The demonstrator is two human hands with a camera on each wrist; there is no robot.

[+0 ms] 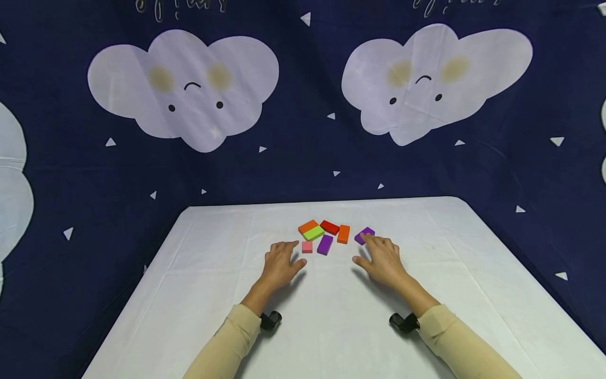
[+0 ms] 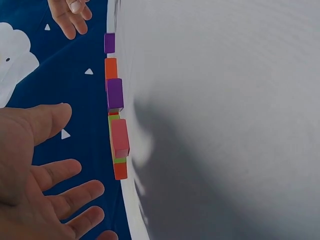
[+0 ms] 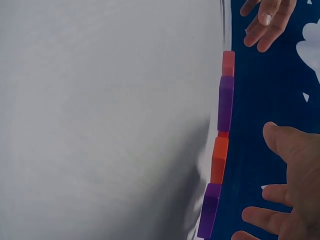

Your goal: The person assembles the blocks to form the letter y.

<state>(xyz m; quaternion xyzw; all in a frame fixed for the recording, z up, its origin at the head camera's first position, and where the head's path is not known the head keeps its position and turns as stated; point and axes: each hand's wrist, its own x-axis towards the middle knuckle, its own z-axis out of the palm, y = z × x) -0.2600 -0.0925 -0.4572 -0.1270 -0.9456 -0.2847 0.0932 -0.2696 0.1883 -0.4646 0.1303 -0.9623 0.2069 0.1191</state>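
Several coloured blocks lie loosely grouped on the white table in the head view. My left hand [image 1: 280, 263], fingers spread and holding nothing, hovers just left of the pink block [image 1: 307, 247]. To the right, my right hand [image 1: 384, 259] is also spread and bare, its fingertips overlapping the near side of a purple block [image 1: 363, 235]. Between the hands lie another purple block [image 1: 325, 245], an orange block [image 1: 343, 234], a red block [image 1: 330, 227], a green block [image 1: 314, 233] and a second orange block [image 1: 307, 226]. The wrist views show both palms with relaxed fingers.
The white cloth-covered table [image 1: 326, 326] reaches back to a dark blue curtain [image 1: 303, 158] printed with clouds and small triangles. Dark cameras sit on the left wrist [image 1: 271, 321] and the right wrist [image 1: 404, 322]. Both hands cast shadows on the cloth.
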